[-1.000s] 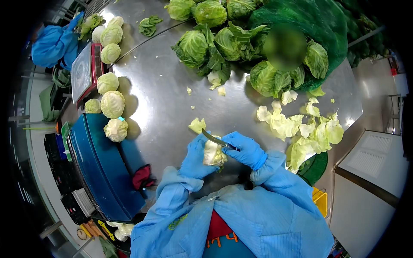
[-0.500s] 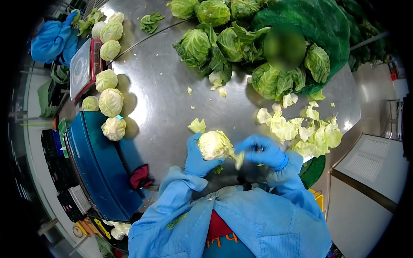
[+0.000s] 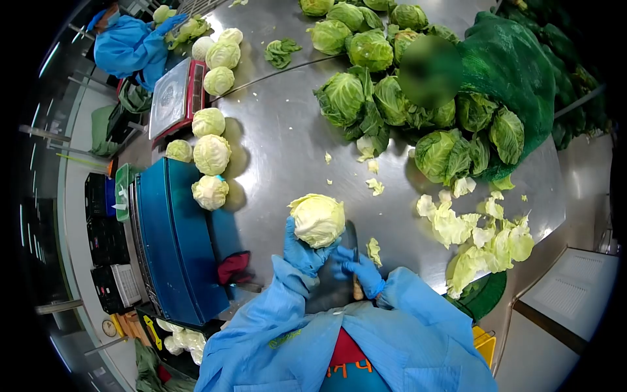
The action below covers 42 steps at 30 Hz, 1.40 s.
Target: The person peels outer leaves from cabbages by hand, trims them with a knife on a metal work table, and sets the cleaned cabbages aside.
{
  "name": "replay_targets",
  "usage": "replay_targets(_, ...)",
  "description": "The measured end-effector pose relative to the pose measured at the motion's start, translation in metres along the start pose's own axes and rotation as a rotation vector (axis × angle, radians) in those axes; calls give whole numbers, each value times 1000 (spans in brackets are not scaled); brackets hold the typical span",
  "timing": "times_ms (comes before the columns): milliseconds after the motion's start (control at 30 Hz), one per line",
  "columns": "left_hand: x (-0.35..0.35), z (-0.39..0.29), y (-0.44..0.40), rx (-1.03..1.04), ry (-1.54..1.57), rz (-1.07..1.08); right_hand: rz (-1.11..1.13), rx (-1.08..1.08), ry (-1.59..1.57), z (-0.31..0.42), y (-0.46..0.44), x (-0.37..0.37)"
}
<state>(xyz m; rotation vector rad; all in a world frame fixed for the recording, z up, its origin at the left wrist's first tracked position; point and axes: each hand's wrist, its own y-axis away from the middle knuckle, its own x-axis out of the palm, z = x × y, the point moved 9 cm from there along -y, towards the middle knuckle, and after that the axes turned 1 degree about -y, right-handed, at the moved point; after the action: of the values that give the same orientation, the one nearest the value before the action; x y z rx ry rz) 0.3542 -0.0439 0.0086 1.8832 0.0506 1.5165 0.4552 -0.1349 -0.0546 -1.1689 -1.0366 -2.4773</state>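
A pale trimmed cabbage (image 3: 318, 220) rests in my left hand (image 3: 304, 253), whose blue-gloved fingers cup it from below and from the left. Just below and to its right, my right hand (image 3: 362, 274) is closed around a knife (image 3: 357, 291) with a light-coloured handle. The dark, narrow blade points away from me, close to the cabbage's right side. A loose piece of leaf (image 3: 373, 252) lies on the metal table (image 3: 281, 157) beside my right hand.
Trimmed cabbages (image 3: 212, 154) line the left side near a scale (image 3: 173, 98) and a blue box (image 3: 173, 235). Untrimmed cabbages (image 3: 341, 98) spill from a green net bag (image 3: 509, 85). Leaf scraps (image 3: 486, 251) lie right. A co-worker in blue (image 3: 127, 49) stands far left.
My right hand has moved down and left, closer to my left hand. The leaf piece beside the cabbage now lies on the table. The cabbage has turned, and the whole view has shifted.
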Motion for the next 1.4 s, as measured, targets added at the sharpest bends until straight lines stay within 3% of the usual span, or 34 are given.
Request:
replay_targets(100, 9, 7, 0, -29, 88, 48, -331, -287, 132, 77, -15, -10)
replay_targets(233, 20, 17, 4, -90, -123, 60, -627, -679, -71, 156, 18, -73)
replay_targets(300, 28, 24, 12, -121, -152, 33, -744, -807, -23, 176, 58, -103)
replay_targets(433, 13, 30, 3, -87, -491, -94, -1000, -1019, -105, 177, 154, -179)
replay_targets(567, -4, 29, -12, 163, -1574, 10, -1136, -973, -11, 168, 215, -214)
replay_targets(633, 34, 36, 6, 383, -1724, 33, -1186, -968, 181, 174, 225, -175)
replay_targets(667, 50, 41, 14, 493, -1799, 52, -1105, -917, 228, 173, 213, -160)
replay_targets(733, 51, 51, 13, 584, -1865, 91, -939, -828, 309, 173, 182, -132)
replay_targets(800, 55, 60, 10, 692, -1995, 163, -942, -576, 544, 168, 151, -119)
replay_targets(933, 57, 64, 1, 659, -2004, 116, -985, -658, 384, 199, 140, -132)
replay_targets(1100, 58, 64, -1, 495, -1947, 136, -1234, -887, 68, 196, 208, -237)
replay_targets(1200, 72, 72, 0, 634, -2020, 194, -1262, -761, 193, 192, 221, -199)
replay_targets(1233, 74, 74, -2, 622, -2058, 127, -981, -734, -33, 179, 198, -200)
replay_targets(1267, 77, 76, -2, 605, -2100, 64, -934, -475, 206, 159, 183, -195)
replay_targets(1300, 80, 78, -3, 589, -2143, 4, -870, -213, 430, 149, 159, -140)
replay_targets(1333, 81, 81, -6, 540, -2188, -46, -768, -185, 679, 141, 144, -107)
replay_targets(1400, 81, 84, -14, 455, -2273, -150, -685, -355, 1144, 136, 123, -53)
